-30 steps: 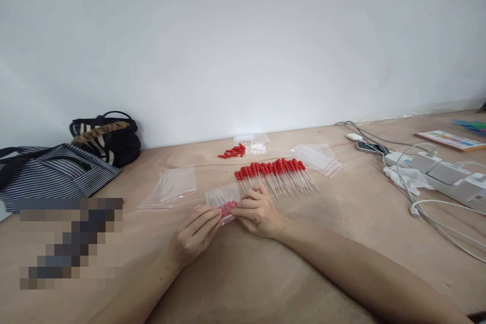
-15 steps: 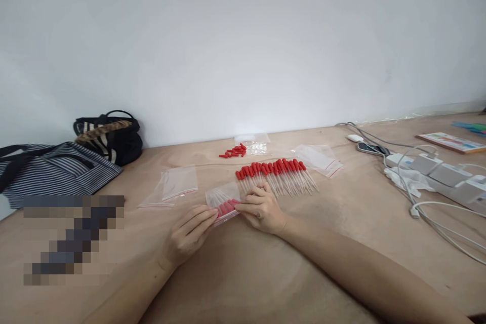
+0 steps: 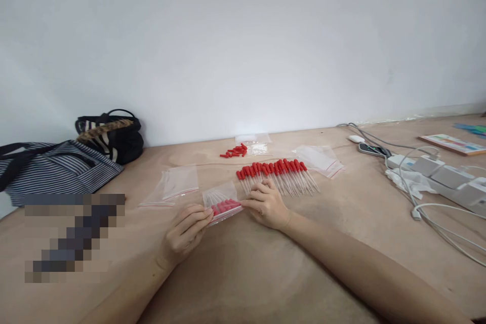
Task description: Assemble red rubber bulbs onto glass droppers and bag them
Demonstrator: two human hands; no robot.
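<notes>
Pinching one zip bag (image 3: 227, 213) at two ends: left hand (image 3: 185, 231), right hand (image 3: 269, 206).

Two hands (image 3: 267, 205) (one pair), one held bag (image 3: 227, 214)

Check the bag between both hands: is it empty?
No, red-topped tubes show through the clear bag.
</notes>
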